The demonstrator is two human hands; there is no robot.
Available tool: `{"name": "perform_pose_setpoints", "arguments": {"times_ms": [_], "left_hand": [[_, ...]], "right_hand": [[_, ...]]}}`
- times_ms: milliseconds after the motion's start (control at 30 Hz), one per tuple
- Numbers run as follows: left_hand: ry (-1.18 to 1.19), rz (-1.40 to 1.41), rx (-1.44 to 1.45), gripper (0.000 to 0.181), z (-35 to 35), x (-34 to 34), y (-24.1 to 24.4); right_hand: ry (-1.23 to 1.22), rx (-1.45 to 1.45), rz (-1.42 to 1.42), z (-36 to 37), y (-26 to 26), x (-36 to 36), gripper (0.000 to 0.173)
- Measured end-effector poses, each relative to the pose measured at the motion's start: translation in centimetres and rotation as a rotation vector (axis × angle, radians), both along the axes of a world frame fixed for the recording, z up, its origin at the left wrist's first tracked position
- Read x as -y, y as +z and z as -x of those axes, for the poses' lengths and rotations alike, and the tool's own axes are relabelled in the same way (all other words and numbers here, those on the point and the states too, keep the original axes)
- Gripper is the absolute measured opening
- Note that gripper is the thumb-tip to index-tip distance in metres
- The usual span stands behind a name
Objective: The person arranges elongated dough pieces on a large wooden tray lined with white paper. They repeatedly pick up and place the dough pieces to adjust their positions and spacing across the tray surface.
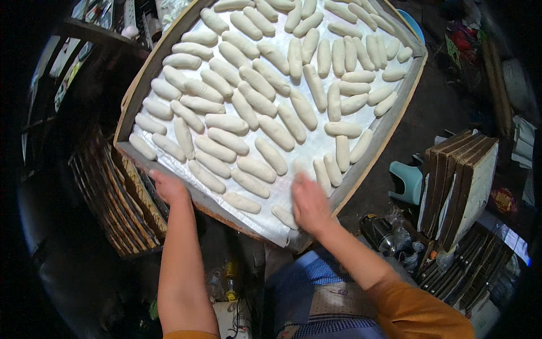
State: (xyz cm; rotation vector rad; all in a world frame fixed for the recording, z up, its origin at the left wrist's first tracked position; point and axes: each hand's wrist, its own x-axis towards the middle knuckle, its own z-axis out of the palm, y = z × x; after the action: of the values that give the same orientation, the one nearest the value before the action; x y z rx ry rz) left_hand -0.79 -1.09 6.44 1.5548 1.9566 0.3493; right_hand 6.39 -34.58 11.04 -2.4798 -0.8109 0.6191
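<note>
A large wooden-rimmed tray, lined with a white sheet, is spread with many pale, elongated dough pieces. My left hand grips the tray's near left rim, with the fingers partly hidden under or against its edge. Over the near part of the tray, my right hand has its fingers drawn together around a dough piece, blurred by movement. Close to that hand lie another dough piece at the near corner and a few upright ones to its right.
Stacked trays or boards stand at the left below the tray. To the right are a teal plastic stool, thick boards on edge, a dark metal flask-like object and a slatted rack. A yellow-capped bottle stands below.
</note>
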Motion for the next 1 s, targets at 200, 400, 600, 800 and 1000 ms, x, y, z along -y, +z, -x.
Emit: {"name": "perform_pose_setpoints", "arguments": {"times_ms": [200,400,600,800,1000], "left_hand": [[0.077,0.021,0.011,0.079,-0.7,0.4,0.3],[0.04,-0.032,0.049,0.078,-0.1,0.2,-0.5],[0.003,-0.024,0.072,0.076,-0.2,0.5,-0.2],[0.077,0.025,0.032,0.077,-0.3,0.0,-0.1],[0.027,-0.036,0.009,0.077,0.6,-0.1,-0.7]], "right_hand": [[-0.208,0.347,0.177,-1.8,0.2,1.1,0.039],[-0.186,0.205,-0.021,-2.8,0.8,2.2,0.037],[-0.105,0.142,-0.212,-4.0,0.8,2.5,0.033],[-0.313,0.156,0.278,-11.0,-0.4,3.8,0.051],[-0.12,0.369,-0.062,-13.4,0.6,3.4,0.034]]}}
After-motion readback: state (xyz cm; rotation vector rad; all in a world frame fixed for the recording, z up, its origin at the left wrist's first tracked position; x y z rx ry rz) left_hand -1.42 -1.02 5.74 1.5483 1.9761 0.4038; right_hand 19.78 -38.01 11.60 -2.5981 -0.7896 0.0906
